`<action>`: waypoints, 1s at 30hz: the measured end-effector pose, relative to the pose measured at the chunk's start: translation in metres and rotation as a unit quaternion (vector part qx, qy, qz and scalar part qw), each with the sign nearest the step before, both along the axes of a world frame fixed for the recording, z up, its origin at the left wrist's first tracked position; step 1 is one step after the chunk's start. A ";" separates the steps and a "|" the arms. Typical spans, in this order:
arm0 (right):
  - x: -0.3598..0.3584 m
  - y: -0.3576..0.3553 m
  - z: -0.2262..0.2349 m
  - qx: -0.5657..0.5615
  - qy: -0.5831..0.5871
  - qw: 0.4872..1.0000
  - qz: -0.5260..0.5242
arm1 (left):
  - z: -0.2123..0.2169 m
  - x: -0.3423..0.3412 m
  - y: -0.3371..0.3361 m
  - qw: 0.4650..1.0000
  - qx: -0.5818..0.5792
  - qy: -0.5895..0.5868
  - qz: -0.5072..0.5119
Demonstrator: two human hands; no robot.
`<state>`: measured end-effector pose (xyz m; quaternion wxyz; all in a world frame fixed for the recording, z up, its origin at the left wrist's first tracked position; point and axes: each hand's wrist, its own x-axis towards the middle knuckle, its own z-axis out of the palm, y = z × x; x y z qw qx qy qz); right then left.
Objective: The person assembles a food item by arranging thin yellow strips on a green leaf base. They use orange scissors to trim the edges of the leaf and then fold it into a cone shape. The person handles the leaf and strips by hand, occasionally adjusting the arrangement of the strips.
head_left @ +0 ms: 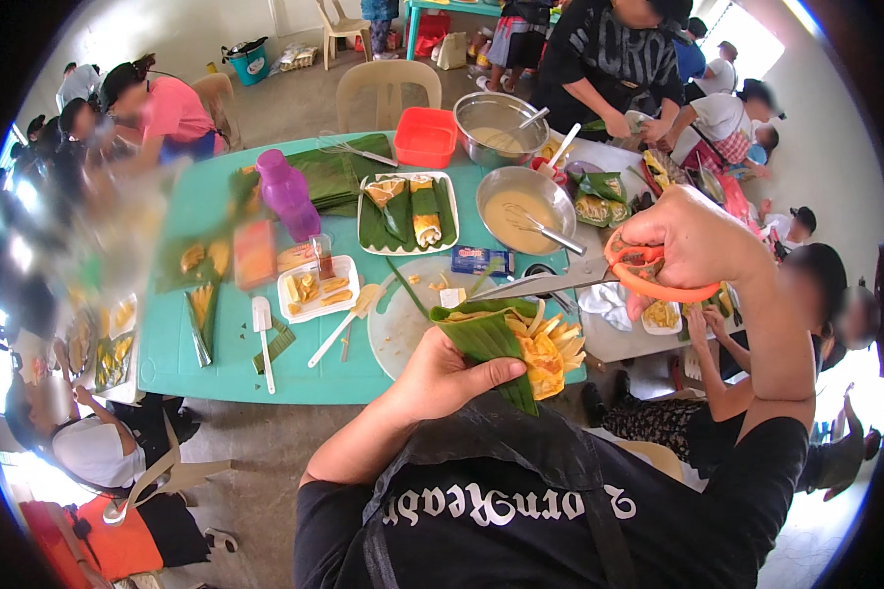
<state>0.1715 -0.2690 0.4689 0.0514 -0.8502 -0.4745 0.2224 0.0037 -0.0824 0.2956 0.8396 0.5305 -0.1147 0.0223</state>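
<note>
My left hand (452, 375) is closed around a banana leaf wrap (489, 336), thumb across its front. From its right end stick out a folded yellow crepe-like piece (540, 359) and several pale yellow strips (566, 344). Raised at the right, my right hand (702, 245) grips the orange handles of a pair of scissors (560, 281). The blades point left and lie just above the wrap's top edge; whether they touch the leaf I cannot tell. Below them, a round pale board (400, 334) carries crumbs and scraps.
On the green table (206, 368) stand a white tray with leaf rolls (452, 231), a purple bottle (287, 196), a red basin (425, 137), a bowl of batter with a whisk (521, 211), another steel bowl (501, 128) and a white spatula (263, 334). Other people work close by on several sides.
</note>
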 end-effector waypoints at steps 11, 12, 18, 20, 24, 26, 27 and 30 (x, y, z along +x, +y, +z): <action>0.007 0.002 0.004 -0.023 0.004 0.999 0.038 | 0.000 0.005 0.001 1.000 -0.012 -0.001 -0.013; 0.007 0.004 0.005 -0.027 0.004 0.999 0.040 | -0.001 0.006 0.001 1.000 -0.009 -0.001 -0.014; 0.016 -0.001 -0.004 0.030 -0.021 0.997 0.066 | -0.004 0.007 0.002 1.000 -0.007 0.000 -0.017; 0.013 0.002 0.005 -0.031 -0.026 0.998 0.047 | -0.006 0.008 0.001 1.000 -0.012 -0.001 -0.019; 0.015 0.007 0.009 -0.086 -0.044 0.994 0.055 | -0.011 0.012 0.003 0.999 0.013 0.007 -0.030; 0.016 0.009 0.010 -0.082 -0.043 0.994 0.054 | -0.013 0.013 0.005 0.999 0.029 -0.007 -0.021; 0.016 0.010 0.011 -0.080 -0.042 0.994 0.054 | -0.015 0.013 0.004 1.000 0.013 -0.003 -0.024; 0.025 0.004 0.005 -0.035 -0.027 0.997 0.059 | -0.017 0.015 0.004 0.999 -0.012 0.003 -0.031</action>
